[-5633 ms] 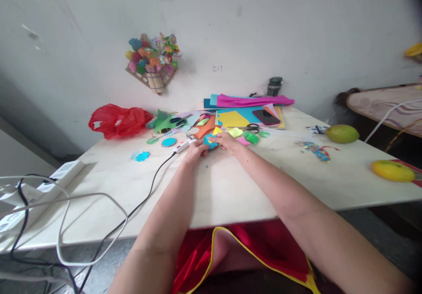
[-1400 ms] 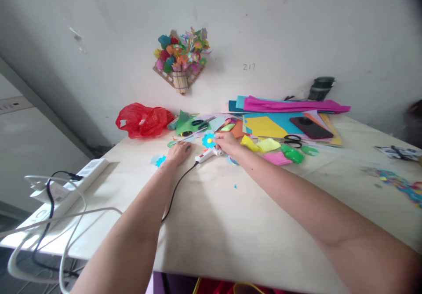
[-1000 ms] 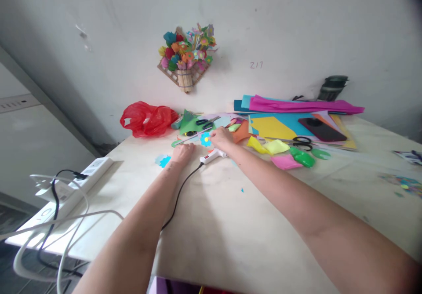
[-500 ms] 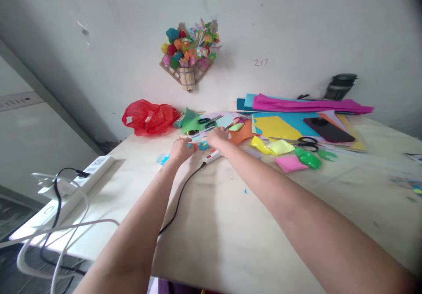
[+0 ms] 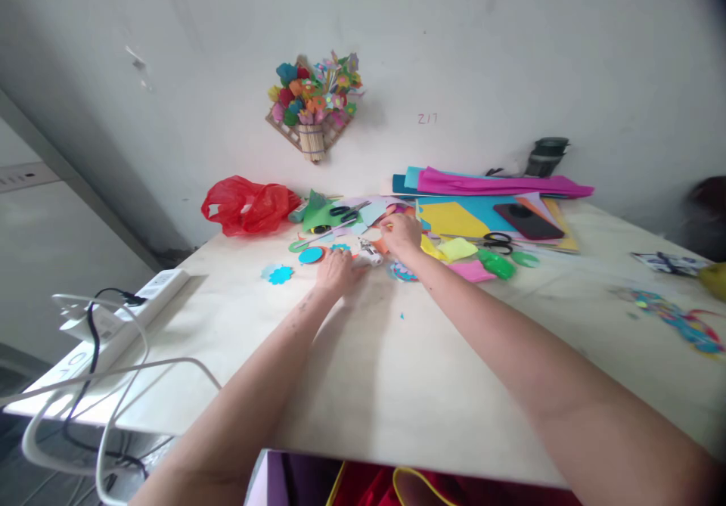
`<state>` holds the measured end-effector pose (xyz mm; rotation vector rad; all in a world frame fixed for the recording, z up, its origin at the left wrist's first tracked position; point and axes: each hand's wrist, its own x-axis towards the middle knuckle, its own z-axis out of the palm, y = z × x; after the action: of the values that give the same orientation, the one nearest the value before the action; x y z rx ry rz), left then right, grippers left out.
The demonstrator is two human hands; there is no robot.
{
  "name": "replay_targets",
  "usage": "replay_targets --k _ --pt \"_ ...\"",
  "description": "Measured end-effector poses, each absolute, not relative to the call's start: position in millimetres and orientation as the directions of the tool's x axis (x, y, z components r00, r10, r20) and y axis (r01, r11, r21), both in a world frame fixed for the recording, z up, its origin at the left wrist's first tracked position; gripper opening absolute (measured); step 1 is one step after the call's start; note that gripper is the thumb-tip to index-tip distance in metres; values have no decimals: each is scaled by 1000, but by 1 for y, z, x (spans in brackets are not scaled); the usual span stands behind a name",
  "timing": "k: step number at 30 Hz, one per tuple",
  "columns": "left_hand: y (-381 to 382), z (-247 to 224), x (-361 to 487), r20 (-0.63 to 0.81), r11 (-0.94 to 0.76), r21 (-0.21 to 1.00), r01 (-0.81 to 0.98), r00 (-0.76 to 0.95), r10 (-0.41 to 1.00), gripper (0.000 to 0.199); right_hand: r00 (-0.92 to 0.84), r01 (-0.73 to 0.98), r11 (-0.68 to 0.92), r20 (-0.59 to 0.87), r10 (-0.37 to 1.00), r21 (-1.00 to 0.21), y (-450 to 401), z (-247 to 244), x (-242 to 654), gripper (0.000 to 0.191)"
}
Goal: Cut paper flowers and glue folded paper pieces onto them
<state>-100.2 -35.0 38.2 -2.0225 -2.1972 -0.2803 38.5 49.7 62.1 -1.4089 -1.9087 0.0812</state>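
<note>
Near the middle of the table, my left hand (image 5: 336,268) lies low beside a white tool (image 5: 370,255), its fingers partly hidden and blurred. Whether it grips the tool cannot be made out. My right hand (image 5: 400,232) is over the paper pieces farther back, fingers pressed together on something too small to name. Blue round paper (image 5: 310,255) and a blue scalloped piece (image 5: 280,274) lie left of my left hand. Black-handled scissors (image 5: 347,210) rest on green paper (image 5: 318,213) behind the hands.
A red plastic bag (image 5: 246,205) sits back left, a white power strip (image 5: 136,313) with cables at the left edge. Rightward lie a second pair of scissors (image 5: 497,243), yellow paper (image 5: 454,219), a phone (image 5: 528,221), a green packet (image 5: 495,262) and coloured cut-outs (image 5: 674,321).
My left hand has moved right and nearer, uncovering the blue round paper. My right hand has shifted right and slightly back. The white tool lies differently, and the view has turned a little right.
</note>
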Motion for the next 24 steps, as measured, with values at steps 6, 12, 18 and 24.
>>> replay_targets --k 6,12,18,24 --pt "-47 42 -112 246 93 124 988 -122 962 41 -80 774 460 653 753 -436 28 48 89 18" --pt "-40 66 -150 352 283 139 949 -314 882 42 22 778 452 738 675 -437 26 21 125 19" --pt "-18 54 -154 191 169 54 984 -176 966 44 21 797 440 747 664 -414 23 10 132 20" --pt "-10 30 -159 123 44 -60 997 -36 992 47 14 800 432 733 680 -417 24 8 132 20"
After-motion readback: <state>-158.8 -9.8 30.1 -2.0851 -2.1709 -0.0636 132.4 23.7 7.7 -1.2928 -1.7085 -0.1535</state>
